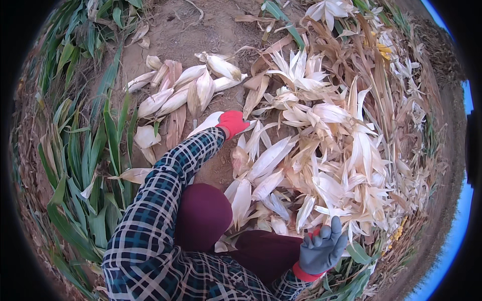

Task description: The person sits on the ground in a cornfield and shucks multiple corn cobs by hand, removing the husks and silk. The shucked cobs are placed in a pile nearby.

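My left hand (232,124), in a red-backed glove, reaches forward onto the ground between two groups of corn. Its fingers curl under and look closed on a pale-husked ear of corn (207,122), partly covered by my sleeve; the fingertips are hidden. My right hand (323,247), in a glove with a grey palm and red cuff, is raised at the lower right, palm up. Its fingers are loosely bent and apart, with nothing in them. Close by it lies a large heap of dry husks and husked ears (346,170).
Ahead on the left is a small pile of ears in their husks (188,90). Green corn stalks and leaves (95,145) line the left side. Dry stalks (381,85) run along the right, with bare yellow cobs (384,50) among them. My knee (203,215) is close to the heap.
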Demonstrator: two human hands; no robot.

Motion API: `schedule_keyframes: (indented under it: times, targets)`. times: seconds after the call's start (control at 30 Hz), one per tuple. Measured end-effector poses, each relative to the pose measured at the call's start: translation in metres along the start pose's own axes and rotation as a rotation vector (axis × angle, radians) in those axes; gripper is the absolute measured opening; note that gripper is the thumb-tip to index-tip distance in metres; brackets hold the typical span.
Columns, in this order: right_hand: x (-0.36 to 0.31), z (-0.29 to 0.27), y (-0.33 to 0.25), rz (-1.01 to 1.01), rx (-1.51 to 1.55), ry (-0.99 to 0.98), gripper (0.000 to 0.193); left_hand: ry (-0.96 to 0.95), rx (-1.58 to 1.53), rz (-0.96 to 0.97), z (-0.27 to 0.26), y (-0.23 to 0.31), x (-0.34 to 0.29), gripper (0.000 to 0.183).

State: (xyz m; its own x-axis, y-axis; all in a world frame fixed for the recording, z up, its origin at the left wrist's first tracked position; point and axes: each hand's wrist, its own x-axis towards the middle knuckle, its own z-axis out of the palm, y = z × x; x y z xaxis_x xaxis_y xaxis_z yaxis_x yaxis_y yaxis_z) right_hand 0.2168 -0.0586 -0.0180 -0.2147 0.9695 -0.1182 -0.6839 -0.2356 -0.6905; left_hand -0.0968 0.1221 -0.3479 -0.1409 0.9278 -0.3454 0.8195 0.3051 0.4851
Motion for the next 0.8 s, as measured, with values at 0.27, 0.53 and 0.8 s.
schedule_keyframes:
  times: [0.27, 0.53, 0.8]
  targets:
    - [-0.025, -0.013, -0.017, -0.027, -0.095, 0.293, 0.055, 0.057, 0.135, 0.008, 0.046, 0.016, 0.062, 0.041]
    - [-0.018, -0.024, -0.023, 0.044, -0.120, 0.367, 0.053, -0.007, 0.157, -0.163, 0.071, -0.001, 0.098, 0.036]
    - [-0.014, -0.007, -0.021, 0.065, -0.100, 0.423, 0.044, -0.145, -0.685, -0.361, 0.031, -0.007, 0.092, 0.031]
